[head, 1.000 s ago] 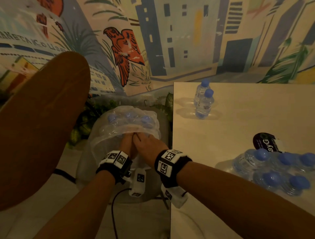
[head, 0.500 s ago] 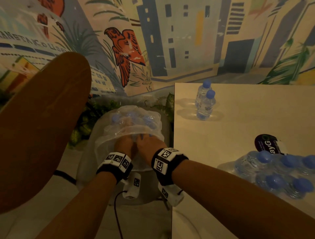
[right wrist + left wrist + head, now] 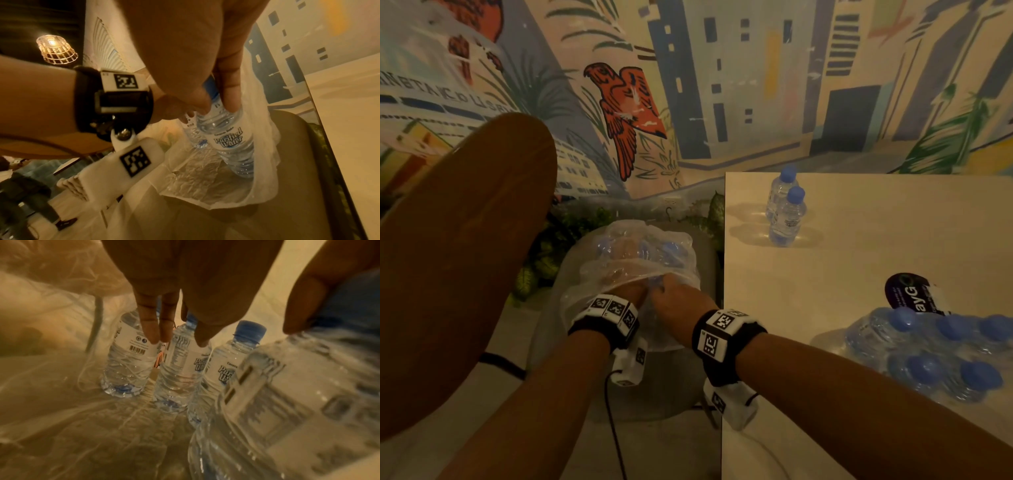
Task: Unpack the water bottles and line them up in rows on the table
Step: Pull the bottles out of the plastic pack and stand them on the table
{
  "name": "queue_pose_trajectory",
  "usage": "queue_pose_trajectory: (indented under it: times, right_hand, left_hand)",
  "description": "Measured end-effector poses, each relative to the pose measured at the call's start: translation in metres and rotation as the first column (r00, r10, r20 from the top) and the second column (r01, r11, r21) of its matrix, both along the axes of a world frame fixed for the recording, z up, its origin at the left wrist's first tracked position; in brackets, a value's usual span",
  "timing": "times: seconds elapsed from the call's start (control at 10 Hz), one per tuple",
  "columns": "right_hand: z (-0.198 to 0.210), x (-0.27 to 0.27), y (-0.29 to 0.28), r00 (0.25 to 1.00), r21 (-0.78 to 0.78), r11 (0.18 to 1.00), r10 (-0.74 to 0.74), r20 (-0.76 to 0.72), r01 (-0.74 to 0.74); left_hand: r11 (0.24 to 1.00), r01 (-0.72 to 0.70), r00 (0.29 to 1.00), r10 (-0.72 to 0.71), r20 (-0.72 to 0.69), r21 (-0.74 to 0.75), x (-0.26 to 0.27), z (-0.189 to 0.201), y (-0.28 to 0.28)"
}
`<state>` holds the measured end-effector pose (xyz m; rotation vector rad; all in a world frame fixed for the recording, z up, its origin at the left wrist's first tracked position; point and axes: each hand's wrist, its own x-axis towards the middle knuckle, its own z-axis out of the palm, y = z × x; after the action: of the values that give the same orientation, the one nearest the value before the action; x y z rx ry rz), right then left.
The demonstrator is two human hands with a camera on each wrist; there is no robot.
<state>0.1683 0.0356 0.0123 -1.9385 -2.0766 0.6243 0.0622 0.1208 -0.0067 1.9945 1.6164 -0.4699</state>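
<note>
Small clear plastic water bottles with blue caps [image 3: 131, 356] stand upright inside torn transparent wrap [image 3: 633, 270], at 9 o'clock from the beige table [image 3: 859, 274].

Head view high, looking down – wrist views close, all sharing plastic wrap [image 3: 626, 270]

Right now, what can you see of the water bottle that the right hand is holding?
The water bottle is small and clear, of thin ribbed plastic, full, with a blue cap and a white label reading "Purified Water". It stands nearly upright inside the torn plastic wrap on a round seat beside the table. The right hand pinches it just below the cap. Another bottle stands close behind it.
</note>
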Motion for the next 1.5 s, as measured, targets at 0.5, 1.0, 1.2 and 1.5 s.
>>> queue_pose_trajectory:
  times: [0.5, 1.0, 1.2, 1.5]
  right_hand:
    - [0.019, 0.006, -0.005, 0.999, -0.098, 0.995, 0.028, -0.035, -0.031]
    - [0.028, 0.007, -0.056, 0.972, -0.113, 0.968, 0.231, 0.043, -0.225]
    - [0.049, 0.052, -0.088, 0.976, -0.088, 0.982, 0.149, -0.156, -0.164]
    - [0.109, 0.194, -0.151, 0.924, -0.007, 0.996, 0.083, -0.374, -0.092]
  left_hand:
    - [0.839, -0.049, 0.955, -0.118, 0.27, 0.542, -0.008, 0.001, -0.049]
    - [0.898, -0.04, 0.958, -0.091, 0.273, 0.438, -0.044, 0.018, -0.087]
    - [0.927, -0.069, 0.96, -0.038, 0.276, 0.37, -0.047, 0.057, -0.104]
    - [0.923, -0.05, 0.932, -0.093, 0.35, 0.381, 0.014, 0.152, -0.171]
